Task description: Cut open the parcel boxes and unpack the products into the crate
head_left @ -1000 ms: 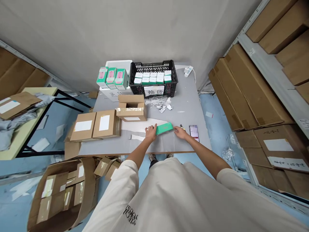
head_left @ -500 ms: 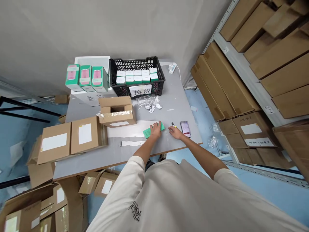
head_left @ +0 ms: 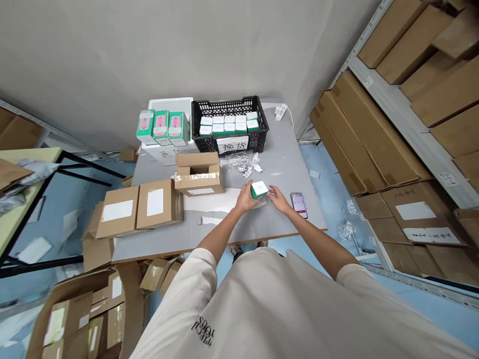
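The small green-and-white cardboard box (head_left: 259,189) is pinched narrowly between my left hand (head_left: 246,198) and my right hand (head_left: 279,199). A lit smartphone (head_left: 299,205) lies just right of my right hand.

The open carton (head_left: 199,174) looms beside the left hand (head_left: 245,198), plastic scraps (head_left: 245,167) and the black crate (head_left: 228,107) dead ahead, and only a short gap from the right hand (head_left: 279,199) to the phone (head_left: 299,205)!
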The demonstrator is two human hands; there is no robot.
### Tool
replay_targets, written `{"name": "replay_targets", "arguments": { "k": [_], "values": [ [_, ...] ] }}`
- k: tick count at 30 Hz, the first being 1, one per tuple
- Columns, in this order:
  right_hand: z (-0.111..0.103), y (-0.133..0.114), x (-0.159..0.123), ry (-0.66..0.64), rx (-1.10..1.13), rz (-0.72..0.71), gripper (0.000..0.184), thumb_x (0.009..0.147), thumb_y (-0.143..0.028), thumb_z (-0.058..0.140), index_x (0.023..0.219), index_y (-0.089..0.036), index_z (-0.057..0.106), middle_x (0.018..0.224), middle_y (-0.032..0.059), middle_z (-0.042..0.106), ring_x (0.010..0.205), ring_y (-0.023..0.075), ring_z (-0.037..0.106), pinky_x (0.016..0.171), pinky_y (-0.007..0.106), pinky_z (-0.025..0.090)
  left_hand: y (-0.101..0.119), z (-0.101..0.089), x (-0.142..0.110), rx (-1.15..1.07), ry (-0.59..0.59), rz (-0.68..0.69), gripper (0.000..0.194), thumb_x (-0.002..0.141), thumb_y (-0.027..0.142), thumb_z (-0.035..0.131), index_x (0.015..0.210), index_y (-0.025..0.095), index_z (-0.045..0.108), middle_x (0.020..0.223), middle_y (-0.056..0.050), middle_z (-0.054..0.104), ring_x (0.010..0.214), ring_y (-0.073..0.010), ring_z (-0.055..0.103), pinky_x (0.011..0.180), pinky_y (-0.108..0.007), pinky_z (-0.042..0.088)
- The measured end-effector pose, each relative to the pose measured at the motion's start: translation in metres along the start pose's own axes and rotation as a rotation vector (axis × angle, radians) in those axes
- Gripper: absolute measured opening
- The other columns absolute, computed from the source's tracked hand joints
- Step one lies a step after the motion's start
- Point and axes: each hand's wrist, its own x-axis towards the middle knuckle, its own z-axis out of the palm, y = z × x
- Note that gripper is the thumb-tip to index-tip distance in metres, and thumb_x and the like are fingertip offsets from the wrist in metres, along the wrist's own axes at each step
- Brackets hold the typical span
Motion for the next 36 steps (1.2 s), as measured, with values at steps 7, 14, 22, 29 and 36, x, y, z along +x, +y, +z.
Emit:
{"name": "replay_targets", "arguments": {
  "k": [7,14,22,29,36],
  "values": [
    [0.009,-0.023,-0.007,-0.174,-0.138,-0.275,0.078,0.086,-0.035,0.069,0.158,-0.026,0.039,0.152,0.0141,0.049,0.109,0.0227,0.065,0.091,0.038,0.059,-0.017,-0.015,-0.022,-0.086,-0.115,0.062,0.077,0.075,0.033,0.082,0.143,0.023,0.046,0.138,-0.011,0.062,0.124,-0.0281,0.062,0.1,-0.041,0.053],
    [0.009,-0.029,-0.011,-0.262,-0.393,-0.465,0.075,0.087,-0.034,0.072,0.156,-0.025,0.044,0.152,0.012,0.05,0.132,0.0291,0.056,0.111,0.043,0.048,-0.031,-0.017,-0.036,-0.062,-0.071,0.065,0.086,0.073,0.03,0.083,0.149,0.019,0.044,0.147,-0.015,0.055,0.14,-0.0318,0.05,0.113,-0.046,0.044],
    [-0.002,-0.053,-0.011,-0.327,-0.75,-0.581,0.069,0.096,-0.04,0.062,0.159,-0.02,0.04,0.156,0.0143,0.049,0.135,0.0324,0.056,0.11,0.044,0.048,-0.042,-0.014,-0.044,-0.215,-0.029,0.03,0.083,0.077,0.026,0.08,0.151,0.022,0.044,0.147,-0.014,0.055,0.126,-0.0296,0.062,0.108,-0.045,0.05],
    [-0.006,-0.066,-0.012,-0.373,-0.9,-0.602,0.066,0.102,-0.048,0.051,0.16,-0.018,0.039,0.158,0.0158,0.047,0.131,0.0319,0.059,0.107,0.042,0.048,-0.039,-0.017,-0.047,-0.254,-0.021,0.006,0.089,0.077,0.027,0.08,0.155,0.021,0.037,0.148,-0.014,0.055,0.127,-0.0307,0.061,0.107,-0.045,0.05],
    [-0.007,-0.083,-0.011,-0.325,-0.717,-0.468,0.049,0.108,-0.053,0.033,0.138,-0.025,0.061,0.137,0.0093,0.068,0.12,0.026,0.065,0.098,0.035,0.049,-0.031,-0.026,-0.056,-0.187,-0.043,0.006,0.098,0.08,0.028,0.077,0.161,0.027,0.02,0.151,-0.013,0.054,0.133,-0.0307,0.057,0.109,-0.046,0.047]
  ]
}}
